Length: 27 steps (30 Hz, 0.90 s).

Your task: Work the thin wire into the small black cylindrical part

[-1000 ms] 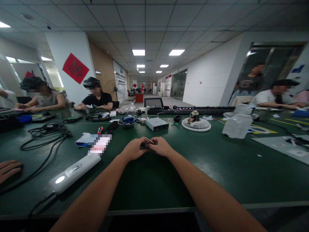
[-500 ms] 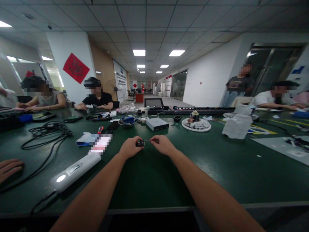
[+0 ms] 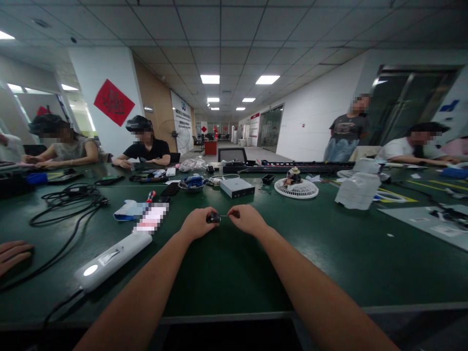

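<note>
Snugly, left hand (image 3: 196,224) round dark part (image 3: 213,218).

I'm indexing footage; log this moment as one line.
left hand: holds small dark part | right hand: pinches thin rod | ahead: grey box

Office-like workshop, gridded ceiling (image 3: 241,29), light panels (image 3: 267,79), glass door (image 3: 270,127), green worktable (image 3: 234,287) bearing coiled cable (image 3: 83,191) and fan grille (image 3: 298,192)

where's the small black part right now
In the head view, the small black part is a little below and left of centre, held in the left hand, with the right hand and its thin rod beside it.
</note>
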Each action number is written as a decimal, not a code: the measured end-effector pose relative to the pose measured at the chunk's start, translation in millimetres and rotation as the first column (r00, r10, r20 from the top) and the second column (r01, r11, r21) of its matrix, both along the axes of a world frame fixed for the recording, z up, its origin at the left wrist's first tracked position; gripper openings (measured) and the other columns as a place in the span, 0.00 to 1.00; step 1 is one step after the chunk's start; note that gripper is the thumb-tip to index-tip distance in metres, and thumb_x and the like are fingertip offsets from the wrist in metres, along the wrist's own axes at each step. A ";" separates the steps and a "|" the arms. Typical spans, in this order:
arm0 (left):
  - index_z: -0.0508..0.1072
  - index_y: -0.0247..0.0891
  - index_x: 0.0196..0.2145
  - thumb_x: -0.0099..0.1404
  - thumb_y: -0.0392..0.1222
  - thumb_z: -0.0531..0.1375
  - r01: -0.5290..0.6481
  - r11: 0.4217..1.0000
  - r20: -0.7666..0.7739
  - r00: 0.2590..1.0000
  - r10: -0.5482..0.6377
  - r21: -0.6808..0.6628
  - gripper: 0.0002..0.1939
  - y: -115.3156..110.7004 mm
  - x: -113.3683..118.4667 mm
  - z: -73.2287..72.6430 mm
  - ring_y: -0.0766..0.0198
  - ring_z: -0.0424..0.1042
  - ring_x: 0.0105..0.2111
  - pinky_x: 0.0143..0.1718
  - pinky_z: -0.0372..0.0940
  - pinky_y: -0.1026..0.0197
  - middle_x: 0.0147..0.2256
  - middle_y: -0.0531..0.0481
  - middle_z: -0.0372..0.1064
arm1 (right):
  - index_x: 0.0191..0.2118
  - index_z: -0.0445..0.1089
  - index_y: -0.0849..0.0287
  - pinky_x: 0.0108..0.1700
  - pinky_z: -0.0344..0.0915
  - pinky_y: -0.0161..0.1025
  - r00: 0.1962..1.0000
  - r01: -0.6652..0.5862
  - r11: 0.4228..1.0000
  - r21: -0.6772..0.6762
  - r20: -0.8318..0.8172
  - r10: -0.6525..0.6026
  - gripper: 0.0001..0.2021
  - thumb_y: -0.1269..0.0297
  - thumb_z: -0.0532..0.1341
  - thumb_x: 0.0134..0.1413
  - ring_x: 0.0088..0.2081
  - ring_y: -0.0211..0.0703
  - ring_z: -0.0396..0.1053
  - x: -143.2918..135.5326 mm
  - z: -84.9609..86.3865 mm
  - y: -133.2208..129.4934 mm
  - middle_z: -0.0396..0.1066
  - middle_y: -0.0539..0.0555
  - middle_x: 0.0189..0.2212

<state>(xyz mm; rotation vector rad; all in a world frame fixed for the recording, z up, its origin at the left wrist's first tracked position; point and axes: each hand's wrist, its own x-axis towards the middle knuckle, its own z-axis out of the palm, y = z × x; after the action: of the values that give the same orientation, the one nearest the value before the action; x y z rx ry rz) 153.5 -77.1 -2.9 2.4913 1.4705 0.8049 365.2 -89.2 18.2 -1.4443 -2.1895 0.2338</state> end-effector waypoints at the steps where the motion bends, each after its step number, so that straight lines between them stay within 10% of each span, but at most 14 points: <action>1: 0.74 0.43 0.44 0.55 0.44 0.65 0.002 1.000 -0.008 1.000 -0.002 0.002 0.17 -0.3 0.5 0.5 0.59 0.75 0.38 0.39 0.66 0.62 0.36 0.51 0.76 | 0.38 0.78 0.55 0.37 0.63 0.35 1.000 0.004 1.000 0.001 0.006 -0.004 0.10 0.67 0.60 0.52 0.35 0.42 0.72 -0.2 -0.2 0.1 0.77 0.52 0.33; 17: 0.75 0.46 0.44 0.56 0.44 0.64 0.029 0.997 -0.070 0.997 -0.024 0.065 0.16 -3.7 1.5 4.1 0.59 0.74 0.38 0.37 0.65 0.62 0.39 0.52 0.76 | 0.35 0.78 0.56 0.36 0.64 0.31 0.999 -0.031 0.994 -0.106 -0.044 0.027 0.09 0.68 0.60 0.51 0.34 0.38 0.72 -1.6 -6.8 4.3 0.77 0.49 0.32; 27: 0.76 0.47 0.43 0.57 0.45 0.63 -0.079 0.994 -0.063 0.995 0.083 0.075 0.14 -3.4 2.1 4.7 0.59 0.74 0.37 0.36 0.64 0.62 0.37 0.52 0.77 | 0.35 0.77 0.56 0.36 0.62 0.37 0.984 0.174 0.978 -0.116 0.063 -0.168 0.10 0.57 0.64 0.49 0.37 0.47 0.72 -4.1 -6.3 3.2 0.76 0.56 0.35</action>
<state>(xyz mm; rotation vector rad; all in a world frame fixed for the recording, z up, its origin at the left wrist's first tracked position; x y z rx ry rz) 155.6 -80.5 1.8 2.5486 1.6015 0.8102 361.1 -86.0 11.9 -1.7143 -2.1085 0.2741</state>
